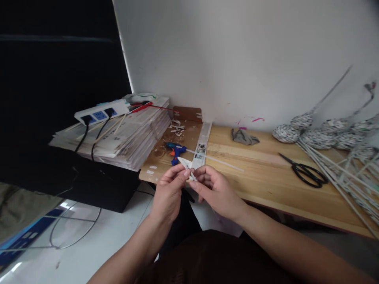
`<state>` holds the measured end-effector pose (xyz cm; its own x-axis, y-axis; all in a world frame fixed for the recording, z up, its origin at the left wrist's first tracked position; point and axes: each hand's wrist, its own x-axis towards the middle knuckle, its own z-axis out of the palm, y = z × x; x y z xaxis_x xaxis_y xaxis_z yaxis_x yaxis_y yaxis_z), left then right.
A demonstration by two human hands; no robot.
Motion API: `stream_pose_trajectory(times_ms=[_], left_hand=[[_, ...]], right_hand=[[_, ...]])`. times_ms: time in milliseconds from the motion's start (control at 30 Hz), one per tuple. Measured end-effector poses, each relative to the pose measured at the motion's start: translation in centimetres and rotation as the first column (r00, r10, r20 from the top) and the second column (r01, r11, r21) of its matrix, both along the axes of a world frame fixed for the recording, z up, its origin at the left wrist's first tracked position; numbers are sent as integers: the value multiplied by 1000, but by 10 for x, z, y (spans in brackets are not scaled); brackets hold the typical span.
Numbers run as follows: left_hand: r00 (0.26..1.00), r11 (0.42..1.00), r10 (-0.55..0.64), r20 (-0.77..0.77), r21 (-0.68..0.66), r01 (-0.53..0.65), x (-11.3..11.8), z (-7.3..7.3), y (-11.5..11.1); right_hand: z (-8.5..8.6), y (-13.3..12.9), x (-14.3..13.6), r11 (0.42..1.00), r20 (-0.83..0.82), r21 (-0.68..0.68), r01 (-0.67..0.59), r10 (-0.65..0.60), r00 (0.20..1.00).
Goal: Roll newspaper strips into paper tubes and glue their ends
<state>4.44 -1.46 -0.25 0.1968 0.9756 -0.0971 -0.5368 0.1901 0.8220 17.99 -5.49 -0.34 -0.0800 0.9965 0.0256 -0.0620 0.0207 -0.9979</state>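
Observation:
Between my two hands is a small folded piece of newspaper (pixel 185 162), white with dark print and a pointed tip. My left hand (pixel 171 187) pinches it with thumb and fingers from the left. From the right, my right hand (pixel 213 188) has its thumb and curled fingers closed on the paper's lower end. Both hands are just in front of the table's near edge. Beyond them a blue glue gun (pixel 177 153) lies on a brown board (pixel 161 167), a long whitish glue stick (pixel 225 161) running out from it to the right.
At left, a power strip (pixel 100 114) with black plugs lies on a stack of newspapers (pixel 130 146). Black scissors (pixel 308 173) and a grey cloth (pixel 244 137) lie on the wooden table (pixel 257 173). Woven paper gourds (pixel 319 136) and paper sticks (pixel 331 169) occupy the right side.

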Motion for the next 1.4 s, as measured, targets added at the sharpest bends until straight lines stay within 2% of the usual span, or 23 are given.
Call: stream_pose_trajectory(times_ms=[100, 200, 467, 600, 800, 867, 1000, 1100, 1200, 1400], left_hand=[[1000, 1000, -14, 5, -5, 14, 9, 6, -3], [999, 1000, -27, -20, 15, 27, 13, 8, -6], [991, 992, -90, -100, 77, 98, 12, 6, -9], [990, 990, -120, -76, 68, 125, 13, 7, -11], [991, 991, -124, -57, 43, 127, 10, 6, -11], [991, 990, -128, -49, 48, 130, 8, 6, -11], [990, 988, -139, -33, 59, 140, 6, 6, -13], [990, 988, -141, -32, 62, 142, 4, 7, -13], [991, 989, -133, -33, 62, 135, 2, 7, -13], [989, 987, -137, -54, 83, 141, -2, 3, -12]], right_hand=[[7, -5, 11, 984, 148, 152, 92, -115, 982], [14, -10, 20, 952, 280, 278, 125, -204, 938], [21, -23, 39, 868, 569, 495, 46, -364, 737], [22, -27, 45, 863, 608, 505, -7, -351, 712], [30, -30, 49, 918, 588, 396, -19, -238, 773], [29, -29, 48, 917, 589, 399, -27, -234, 773], [23, -28, 45, 843, 608, 537, -25, -366, 705], [19, -27, 44, 778, 666, 620, -104, -452, 594], [18, -25, 44, 751, 703, 640, -164, -486, 519], [16, -24, 44, 751, 689, 640, -160, -469, 553]])
